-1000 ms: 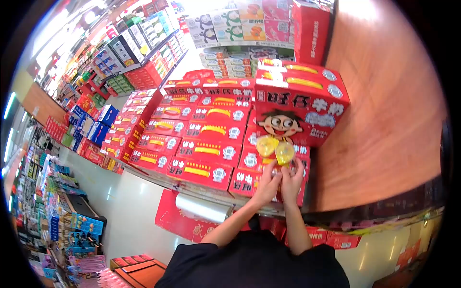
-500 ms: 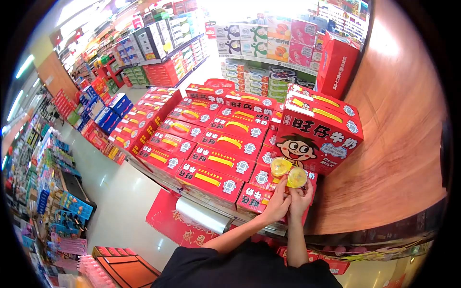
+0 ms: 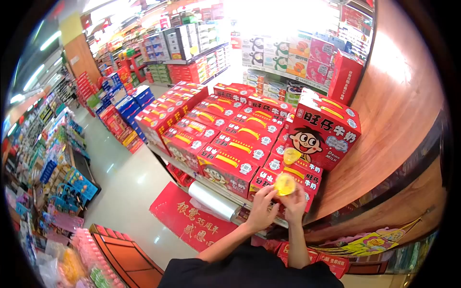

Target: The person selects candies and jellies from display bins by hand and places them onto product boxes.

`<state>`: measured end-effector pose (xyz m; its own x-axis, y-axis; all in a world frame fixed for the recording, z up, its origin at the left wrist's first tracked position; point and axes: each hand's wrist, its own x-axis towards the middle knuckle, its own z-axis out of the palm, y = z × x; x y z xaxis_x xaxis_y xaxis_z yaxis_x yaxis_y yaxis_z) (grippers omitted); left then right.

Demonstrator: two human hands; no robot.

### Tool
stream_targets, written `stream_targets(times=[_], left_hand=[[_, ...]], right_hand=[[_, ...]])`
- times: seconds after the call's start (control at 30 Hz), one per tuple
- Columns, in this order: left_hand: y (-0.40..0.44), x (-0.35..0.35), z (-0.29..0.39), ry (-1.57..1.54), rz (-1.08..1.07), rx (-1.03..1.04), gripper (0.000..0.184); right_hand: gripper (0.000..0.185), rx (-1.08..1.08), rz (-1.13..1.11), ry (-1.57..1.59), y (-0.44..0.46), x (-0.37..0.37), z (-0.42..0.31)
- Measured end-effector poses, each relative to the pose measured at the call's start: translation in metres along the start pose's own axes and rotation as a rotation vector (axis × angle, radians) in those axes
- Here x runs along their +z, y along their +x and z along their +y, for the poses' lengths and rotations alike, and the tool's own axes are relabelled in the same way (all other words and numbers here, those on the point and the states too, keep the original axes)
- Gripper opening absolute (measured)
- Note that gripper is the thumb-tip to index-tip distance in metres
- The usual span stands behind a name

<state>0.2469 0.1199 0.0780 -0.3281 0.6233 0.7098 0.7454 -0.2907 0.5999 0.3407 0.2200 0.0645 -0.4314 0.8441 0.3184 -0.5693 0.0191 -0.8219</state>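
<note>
A small, clear-topped yellow jelly cup [image 3: 285,184] is held up in front of me, above the red milk cartons. My right hand [image 3: 295,205] grips it from below and the right. At its left edge, the fingertips of my left hand [image 3: 261,209] pinch the rim; the exact grip is partly hidden. A second yellow jelly cup [image 3: 291,155] rests apart from my hands on the cartons, against the front of an upright red milk carton [image 3: 322,129] with a cartoon face.
Rows of red milk cartons [image 3: 235,151] with yellow handles fill the display before me. A curved wooden counter [image 3: 384,120] borders the right. A silvery roll [image 3: 213,200] lies along the front edge. Stocked shelves [image 3: 57,158] line the left aisle.
Both hands have drawn the held jelly cup back toward me and left, away from the second cup. My left-hand fingers have shifted to its left edge. The view has turned slightly left.
</note>
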Motion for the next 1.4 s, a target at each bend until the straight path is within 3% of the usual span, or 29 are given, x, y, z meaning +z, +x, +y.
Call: stream_targets(times=[0.17,0.37,0.5,0.67,0.77,0.93,1.3,1.4], left_hand=[[-0.096,-0.06,0.025,0.096,0.125,-0.234,0.056],[-0.197,-0.123,0.074,0.493,0.385,-0.402,0.052],[-0.267,-0.138,0.095,0.454,0.538,-0.577,0.049],[-0.324,-0.178,0.136,0.691,0.65,-0.618,0.049],[-0.357,-0.203,0.164,0.738,0.748,-0.686,0.047],[-0.409,-0.236,0.213,0.843,1.007,-0.883,0.044],[-0.576,-0.326,0.349,1.223,1.498,-0.979,0.038],[-0.618,-0.343,0.382,1.27,1.657,-1.096,0.038]], right_hand=[[0.048,0.457,-0.215,0.187,-0.076,0.048,0.021],[0.046,0.719,-0.395,0.235,-0.181,0.101,0.055],[0.043,0.851,-0.546,0.172,-0.234,0.127,0.058],[0.03,0.976,-0.791,0.176,-0.296,0.155,0.086],[0.03,1.17,-0.903,0.146,-0.336,0.195,0.082],[0.026,1.274,-1.225,0.083,-0.413,0.259,0.064],[0.035,1.396,-1.891,-0.007,-0.667,0.35,0.017],[0.038,1.272,-2.068,-0.015,-0.739,0.362,0.007]])
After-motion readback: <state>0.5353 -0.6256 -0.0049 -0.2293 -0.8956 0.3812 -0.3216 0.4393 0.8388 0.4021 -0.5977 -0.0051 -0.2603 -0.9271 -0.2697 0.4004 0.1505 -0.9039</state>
